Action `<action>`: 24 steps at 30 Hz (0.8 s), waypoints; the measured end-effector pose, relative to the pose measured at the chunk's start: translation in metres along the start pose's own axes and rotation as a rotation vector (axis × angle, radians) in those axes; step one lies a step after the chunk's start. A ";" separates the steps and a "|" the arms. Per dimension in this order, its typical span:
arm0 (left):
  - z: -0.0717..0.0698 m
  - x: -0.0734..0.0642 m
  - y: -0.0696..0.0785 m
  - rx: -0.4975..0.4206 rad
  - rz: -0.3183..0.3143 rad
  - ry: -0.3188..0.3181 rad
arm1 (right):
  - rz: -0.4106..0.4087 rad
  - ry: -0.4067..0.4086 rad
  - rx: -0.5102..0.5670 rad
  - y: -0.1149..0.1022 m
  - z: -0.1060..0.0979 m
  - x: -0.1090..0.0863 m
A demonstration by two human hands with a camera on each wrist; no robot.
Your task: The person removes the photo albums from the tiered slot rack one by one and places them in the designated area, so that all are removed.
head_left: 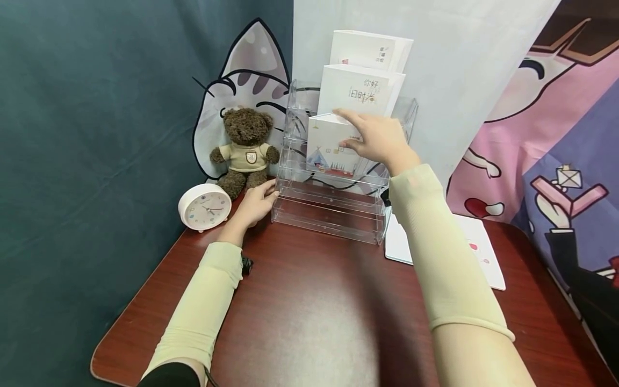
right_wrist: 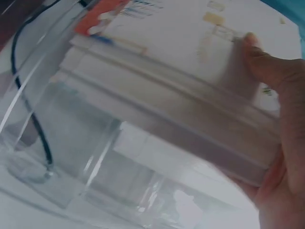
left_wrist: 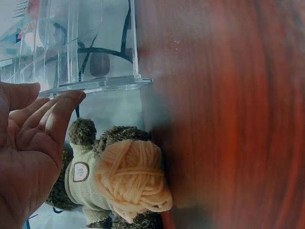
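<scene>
My right hand (head_left: 374, 137) holds a thick white notebook (head_left: 321, 142) with a tent drawing by its right edge, in a clear tiered rack (head_left: 329, 226). In the right wrist view the thumb (right_wrist: 264, 62) presses on the front cover (right_wrist: 186, 43) and fingers reach round behind. At the rack's lower left side, my left hand (head_left: 258, 204) rests with fingertips against the clear side panel (left_wrist: 105, 85). Two more white notebooks, a middle one (head_left: 348, 88) and a rear one (head_left: 360, 48), stand in the higher tiers.
A brown teddy bear (head_left: 246, 129) and a white alarm clock (head_left: 205, 207) are left of the rack. A ball of orange yarn (left_wrist: 133, 176) shows by the bear in the left wrist view. White notebooks (head_left: 476, 242) lie on the brown table (head_left: 290, 306) at the right.
</scene>
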State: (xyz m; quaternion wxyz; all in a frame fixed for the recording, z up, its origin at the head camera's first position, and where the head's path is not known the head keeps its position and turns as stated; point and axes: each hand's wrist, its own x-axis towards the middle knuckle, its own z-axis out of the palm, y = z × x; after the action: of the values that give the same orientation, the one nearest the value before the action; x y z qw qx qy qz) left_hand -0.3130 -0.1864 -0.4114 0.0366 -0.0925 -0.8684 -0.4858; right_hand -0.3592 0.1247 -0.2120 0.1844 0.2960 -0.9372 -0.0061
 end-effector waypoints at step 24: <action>0.000 0.004 -0.002 -0.011 -0.009 -0.017 | -0.177 0.195 0.043 -0.001 0.011 -0.020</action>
State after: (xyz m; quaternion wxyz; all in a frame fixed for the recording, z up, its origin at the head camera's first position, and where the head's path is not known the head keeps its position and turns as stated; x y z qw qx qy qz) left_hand -0.3169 -0.1867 -0.4123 0.0266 -0.0931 -0.8663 -0.4900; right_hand -0.3474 0.1345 -0.2296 0.2670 0.3806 -0.8850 0.0266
